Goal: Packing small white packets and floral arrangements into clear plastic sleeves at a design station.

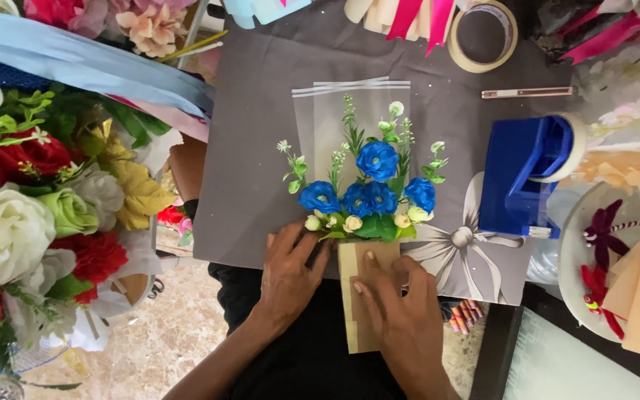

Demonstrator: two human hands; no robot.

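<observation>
Pressing the tan paper wrap flat around the stems, we hold the blue flower bouquet on the grey board: left hand spread wide below the blooms, right hand with fingers extended on the paper. Securing the fold seems to call for steady pressure.

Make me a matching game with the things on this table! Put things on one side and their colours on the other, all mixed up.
Things:
1. Big paper flowers by the hands
2. Tape dispenser
3. Ring of tape at the top
4. Card under the right hand

Colours:
A. Tan
B. Blue, blocky plastic
C. Blue with green leaves
D. Cream, round and hollow

Pairs: 1-C, 2-B, 3-D, 4-A.

The left hand rests flat beside the little white buds.
</observation>
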